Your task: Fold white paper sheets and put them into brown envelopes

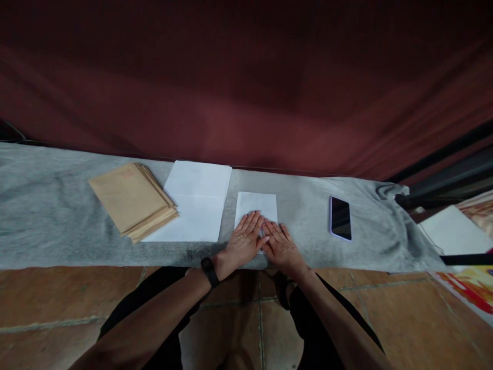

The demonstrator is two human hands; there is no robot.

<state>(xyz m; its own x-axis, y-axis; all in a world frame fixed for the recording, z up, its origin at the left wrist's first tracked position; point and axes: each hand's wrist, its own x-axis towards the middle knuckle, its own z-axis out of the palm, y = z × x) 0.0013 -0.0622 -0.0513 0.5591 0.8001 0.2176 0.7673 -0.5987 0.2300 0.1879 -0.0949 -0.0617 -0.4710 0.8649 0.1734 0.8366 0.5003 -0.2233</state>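
Note:
A folded sheet of white paper lies on the grey cloth in front of me. My left hand rests flat on its lower part, fingers stretched out and pointing away from me. Beside it my right hand also lies flat on the paper, the two hands meeting near the fingertips. Both hands cover the near part of the sheet. To the left is a stack of larger white sheets with a crease across the top one. A pile of brown envelopes overlaps the left side of those sheets.
A phone in a light purple case lies to the right on the grey cloth. The cloth covers a long narrow surface, bunched at its right end. A dark red curtain-like backdrop rises behind. Below is a tiled floor.

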